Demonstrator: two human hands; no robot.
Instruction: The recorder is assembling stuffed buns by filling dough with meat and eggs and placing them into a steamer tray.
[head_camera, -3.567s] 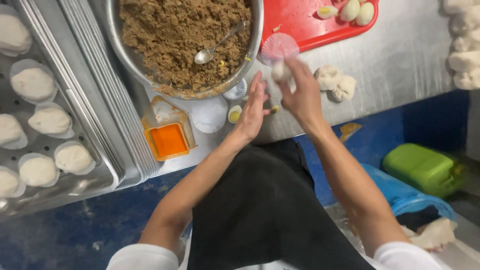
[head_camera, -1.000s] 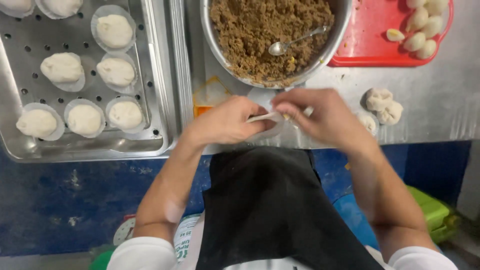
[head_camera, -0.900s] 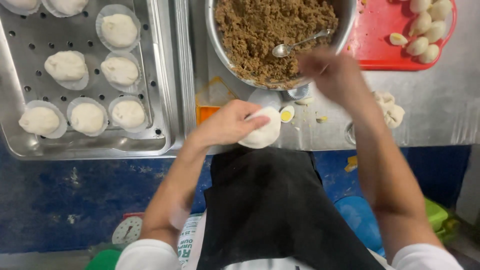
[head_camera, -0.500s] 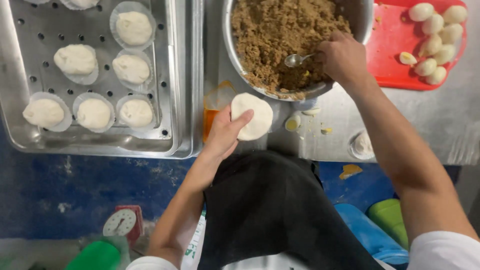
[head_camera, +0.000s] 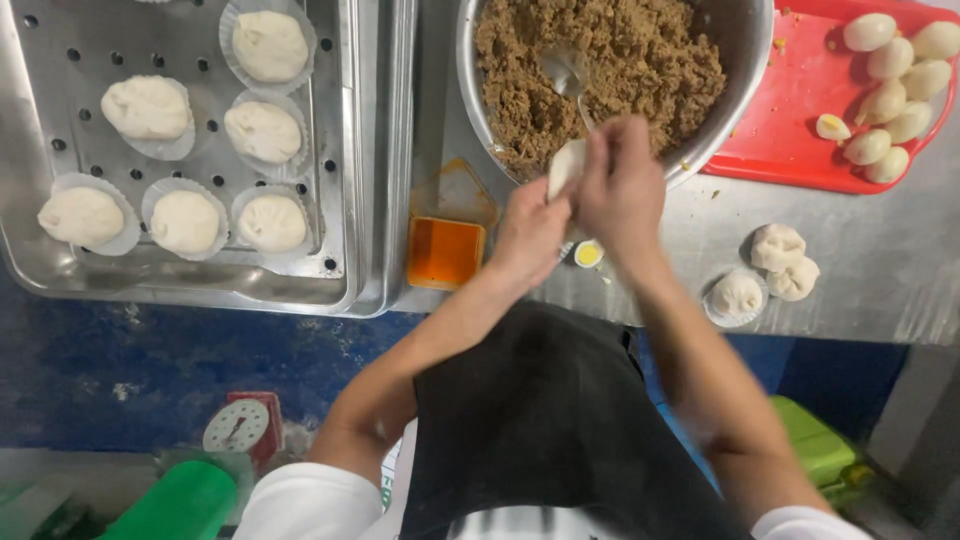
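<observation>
Beside the bowl (head_camera: 745, 60), both hands (head_camera: 575, 205) clamp together on the dough (head_camera: 563, 165), which could tear if overfilled.

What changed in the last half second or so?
The right hand left the spoon in the filling bowl and came back to the dough disc, which the left hand has tilted up on edge. Tray buns and eggs lie as before.
</observation>
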